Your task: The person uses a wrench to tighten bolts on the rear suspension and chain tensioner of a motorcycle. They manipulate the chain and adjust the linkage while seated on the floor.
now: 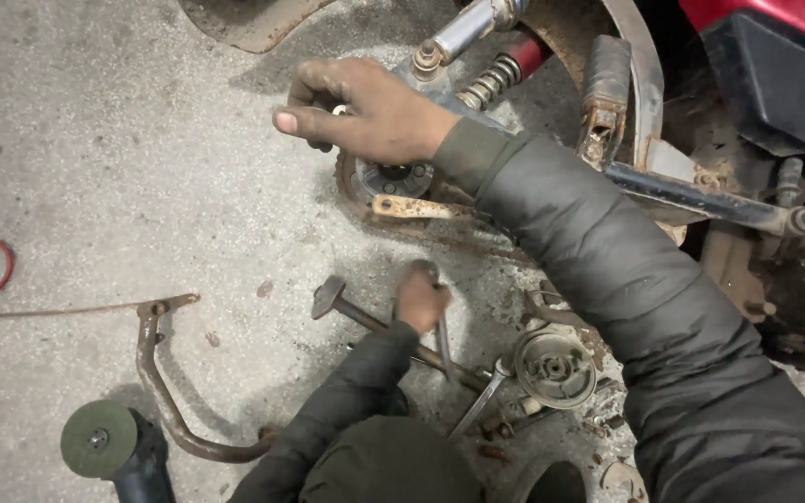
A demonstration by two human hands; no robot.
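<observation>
The right hand (365, 107) reaches forward on an outstretched dark-sleeved arm, fingers (314, 86) curled downward. The left hand (419, 298) is lower, closed in a fist, wrist bent.

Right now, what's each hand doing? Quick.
Left hand: closed on a wrench on the floor.
Right hand: curled over the rusty sprocket hub; whether it grips anything cannot be told.

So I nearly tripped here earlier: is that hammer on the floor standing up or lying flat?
Lying flat. The hammer rests on the concrete floor, its handle running under the left hand.
</observation>
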